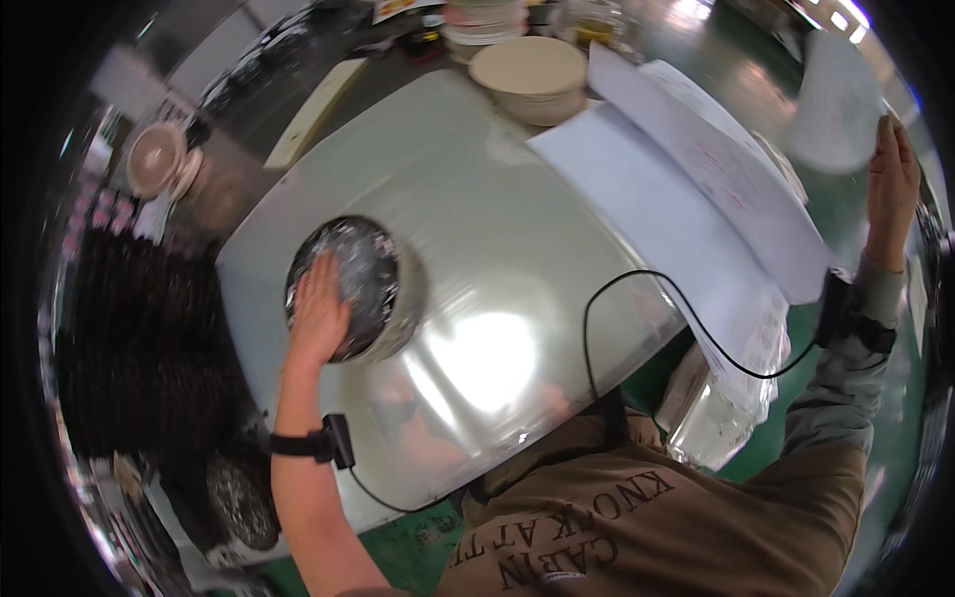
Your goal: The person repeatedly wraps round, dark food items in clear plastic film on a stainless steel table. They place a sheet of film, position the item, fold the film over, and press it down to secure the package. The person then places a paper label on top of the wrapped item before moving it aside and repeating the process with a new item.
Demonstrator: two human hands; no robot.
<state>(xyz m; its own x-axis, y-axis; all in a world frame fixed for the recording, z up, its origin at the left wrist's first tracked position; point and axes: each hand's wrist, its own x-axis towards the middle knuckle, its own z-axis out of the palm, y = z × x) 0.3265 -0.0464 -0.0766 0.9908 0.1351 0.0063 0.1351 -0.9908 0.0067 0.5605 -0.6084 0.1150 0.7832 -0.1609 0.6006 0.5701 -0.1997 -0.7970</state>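
My left hand (pixel 321 310) lies flat, fingers extended, on the dark, glossy top of a round stack (pixel 365 261) with pale sides. That stack stands on the left part of a smooth, reflective table (pixel 477 224). Far out to the right, my right hand (pixel 894 179) is raised beyond the table. Its fingertips pinch the edge of a thin, translucent whitish sheet (pixel 835 104) with a rounded outline, which looks blurred. What the dark top is made of cannot be told.
Large white paper sheets (pixel 671 209) overhang the table's right side. A beige round stack (pixel 530 71) stands at the back. Tall dark stacks (pixel 149 336) flank the table's left. A black cable (pixel 634 272) loops from my right wrist over the table; a pale bar (pixel 317 112) lies behind.
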